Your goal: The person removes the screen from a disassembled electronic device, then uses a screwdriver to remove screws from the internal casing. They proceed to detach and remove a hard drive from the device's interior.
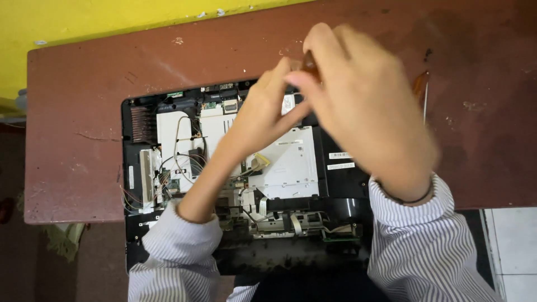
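An opened laptop point(168, 140) lies on a brown table point(78, 112), its boards, wires and a silver drive plate point(291, 162) exposed. My right hand point(363, 117) is closed around the brown handle of a screwdriver point(309, 60) above the laptop's far edge. My left hand point(268, 106) reaches up beside it, its fingertips touching the tool's shaft just below the handle. The tool's tip is hidden behind my hands. Both arms wear striped sleeves.
A second screwdriver point(423, 89) with an orange handle lies on the table to the right of the laptop. A yellow wall point(84, 17) runs behind the table. The laptop's near edge overhangs the table front. Tiled floor point(514, 251) shows at lower right.
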